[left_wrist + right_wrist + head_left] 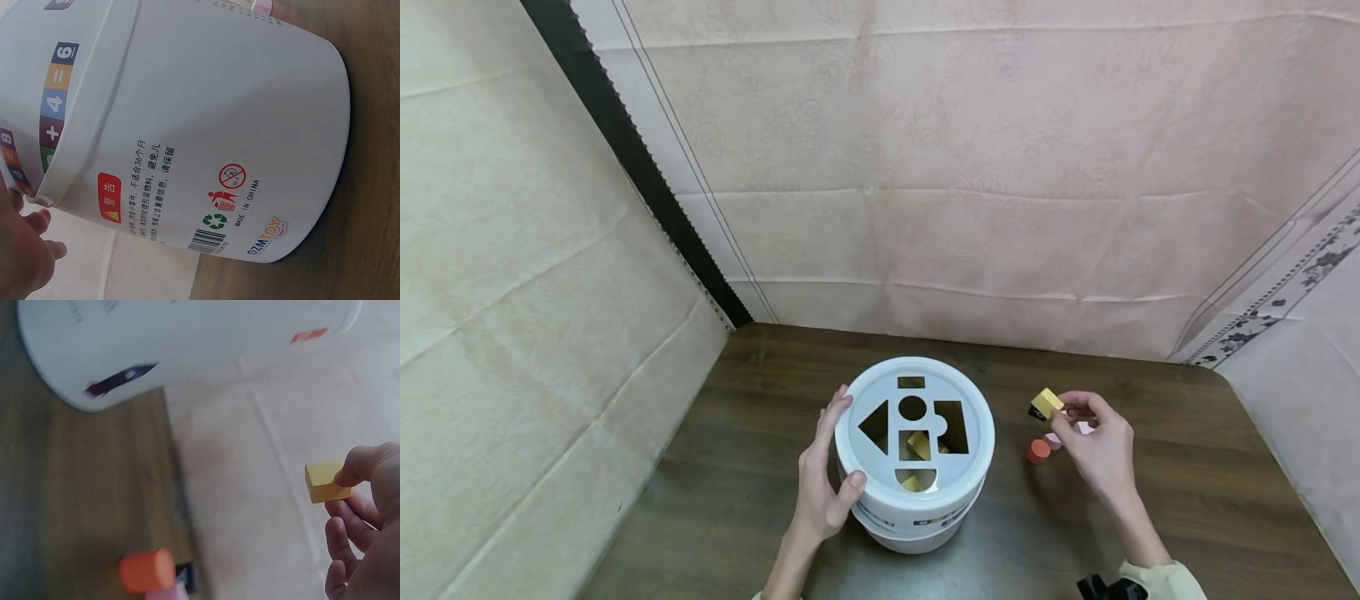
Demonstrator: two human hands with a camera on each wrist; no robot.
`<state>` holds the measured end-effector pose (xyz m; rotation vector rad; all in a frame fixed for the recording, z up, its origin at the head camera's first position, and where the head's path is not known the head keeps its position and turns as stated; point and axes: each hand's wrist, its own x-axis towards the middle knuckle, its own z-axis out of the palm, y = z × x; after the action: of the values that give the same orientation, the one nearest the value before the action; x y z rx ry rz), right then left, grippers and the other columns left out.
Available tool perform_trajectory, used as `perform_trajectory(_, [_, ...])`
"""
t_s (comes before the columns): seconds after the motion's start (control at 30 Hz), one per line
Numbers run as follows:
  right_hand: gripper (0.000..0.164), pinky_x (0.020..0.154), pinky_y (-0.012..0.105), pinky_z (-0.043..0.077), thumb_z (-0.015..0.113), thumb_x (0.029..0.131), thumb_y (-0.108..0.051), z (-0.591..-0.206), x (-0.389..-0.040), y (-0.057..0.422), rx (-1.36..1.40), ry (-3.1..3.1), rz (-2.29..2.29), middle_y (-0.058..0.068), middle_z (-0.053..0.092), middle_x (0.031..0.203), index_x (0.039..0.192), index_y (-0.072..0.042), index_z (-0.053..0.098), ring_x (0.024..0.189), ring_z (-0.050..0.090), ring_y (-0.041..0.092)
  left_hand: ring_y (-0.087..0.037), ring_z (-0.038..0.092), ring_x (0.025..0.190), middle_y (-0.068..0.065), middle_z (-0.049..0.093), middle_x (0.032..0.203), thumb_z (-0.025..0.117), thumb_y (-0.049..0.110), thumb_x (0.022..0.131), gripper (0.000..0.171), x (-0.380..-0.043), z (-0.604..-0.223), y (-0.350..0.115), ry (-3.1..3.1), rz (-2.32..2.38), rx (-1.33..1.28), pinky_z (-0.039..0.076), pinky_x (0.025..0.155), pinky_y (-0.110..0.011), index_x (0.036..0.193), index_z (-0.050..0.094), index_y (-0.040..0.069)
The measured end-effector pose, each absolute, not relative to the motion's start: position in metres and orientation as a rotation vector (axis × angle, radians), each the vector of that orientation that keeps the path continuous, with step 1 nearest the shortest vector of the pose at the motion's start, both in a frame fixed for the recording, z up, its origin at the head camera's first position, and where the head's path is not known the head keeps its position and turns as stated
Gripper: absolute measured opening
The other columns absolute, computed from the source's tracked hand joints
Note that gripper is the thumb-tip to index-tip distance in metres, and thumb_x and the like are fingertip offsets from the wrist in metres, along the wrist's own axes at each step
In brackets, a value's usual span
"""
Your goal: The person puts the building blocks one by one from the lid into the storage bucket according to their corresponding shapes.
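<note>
A white shape-sorter bucket [880, 505] stands on the table, its lid [951, 387] cut with a triangle, a circle, squares and other holes. Yellow blocks [917, 445] show through some of the holes. My left hand [822, 487] grips the left side of the bucket around the lid's edge; in the left wrist view only part of that hand [28, 250] shows. Between thumb and fingers, my right hand [1099, 446] pinches a yellow block [324, 481], raised above the table to the right of the bucket.
Below the right hand lie an orange-red cylinder [1038, 451], pink blocks [1054, 440] and a small black piece [186, 577]. The brown wooden table [730, 467] is bordered by cloth-covered walls [970, 167] at the back and sides.
</note>
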<state>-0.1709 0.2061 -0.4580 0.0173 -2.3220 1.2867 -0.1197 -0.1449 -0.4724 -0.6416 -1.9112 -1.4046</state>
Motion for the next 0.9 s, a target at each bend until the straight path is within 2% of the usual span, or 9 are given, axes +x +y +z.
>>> perform_trajectory(0.1, [0.020,0.060,0.014,0.045,0.076,0.080,0.003,-0.445,-0.172,0.200,0.078,-2.319,1.341,0.006,0.068,0.087,0.098,-0.004,0.072,0.072,0.061,0.003,-0.038,0.041,0.138,-0.021,0.047,0.148,0.055,0.049,0.092,0.074,-0.119,-0.473,-0.145,-1.917,-1.404,-0.637,0.018,0.099,-0.079,0.144,0.047,-0.002])
perform_trajectory(0.23, [0.023,0.051,0.018,0.050,0.075,0.080,0.008,-0.429,-0.172,0.192,0.159,-2.306,1.434,0.011,0.067,0.089,0.101,0.000,0.071,0.071,0.062,0.003,-0.038,0.042,0.138,-0.020,0.047,0.149,0.055,0.049,0.092,0.074,-0.119,-0.473,-0.145,-1.920,-1.399,-0.638,0.017,0.100,-0.079,0.145,0.046,-0.002])
perform_trajectory(0.37, [0.022,0.064,0.015,0.048,0.073,0.080,0.009,-0.415,-0.174,0.184,0.248,-2.326,1.378,0.014,0.067,0.091,0.101,0.002,0.070,0.077,0.058,0.004,-0.038,0.043,0.137,-0.022,0.047,0.147,0.054,0.050,0.092,0.075,-0.120,-0.472,-0.145,-1.904,-1.384,-0.649,0.019,0.099,-0.079,0.144,0.046,-0.004])
perform_trajectory(0.47, [0.022,0.075,0.018,0.040,0.074,0.081,0.007,-0.404,-0.177,0.179,0.319,-2.332,1.329,0.011,0.069,0.092,0.101,0.000,0.070,0.083,0.056,0.005,-0.039,0.043,0.137,-0.023,0.048,0.147,0.054,0.050,0.092,0.076,-0.121,-0.472,-0.145,-1.896,-1.373,-0.653,0.020,0.099,-0.079,0.144,0.046,-0.005])
perform_trajectory(0.63, [0.024,0.080,0.025,0.039,0.077,0.082,0.002,-0.389,-0.181,0.166,0.465,-2.320,1.361,0.005,0.070,0.096,0.103,-0.006,0.072,0.088,0.058,0.010,-0.039,0.042,0.138,-0.021,0.047,0.148,0.054,0.051,0.092,0.076,-0.121,-0.471,-0.146,-1.912,-1.379,-0.642,0.019,0.101,-0.078,0.145,0.046,-0.003])
perform_trajectory(0.9, [0.025,0.084,0.023,0.044,0.077,0.082,0.003,-0.373,-0.189,0.141,0.660,-2.329,1.368,0.003,0.069,0.102,0.105,-0.006,0.071,0.094,0.059,0.016,-0.038,0.043,0.137,-0.022,0.047,0.148,0.054,0.050,0.092,0.075,-0.120,-0.472,-0.145,-1.905,-1.386,-0.649,0.019,0.099,-0.079,0.144,0.046,-0.004])
